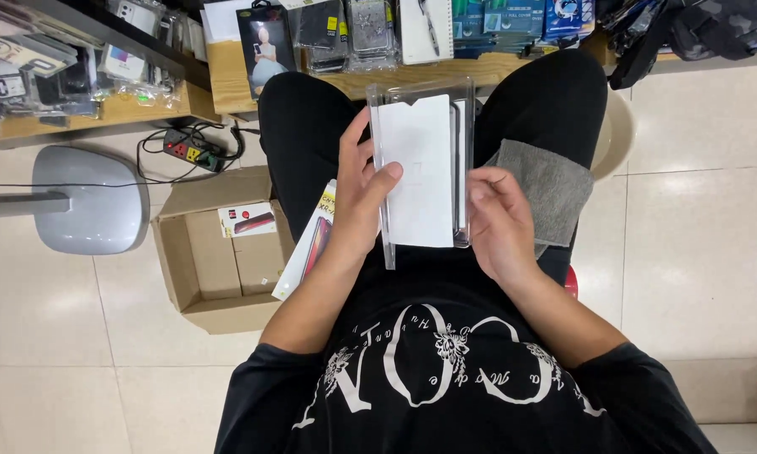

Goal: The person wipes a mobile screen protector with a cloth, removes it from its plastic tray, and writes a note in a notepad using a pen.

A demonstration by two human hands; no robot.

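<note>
I sit and hold a clear plastic case [420, 97] with a white card insert [416, 168] over my lap. My left hand [357, 206] grips its left edge, thumb resting on the white card. My right hand [498, 223] holds the lower right edge. A grey cloth [551, 185] lies on my right thigh, just right of the case. A flat white and red packaged item [311, 244] leans against my left leg, under my left forearm.
An open cardboard box [219, 269] with a small red and white packet stands on the tiled floor at my left. Beyond it are a grey stool seat [88, 197] and a power strip [189, 150]. Wooden shelves [227, 80] with packaged phone accessories run along the far side.
</note>
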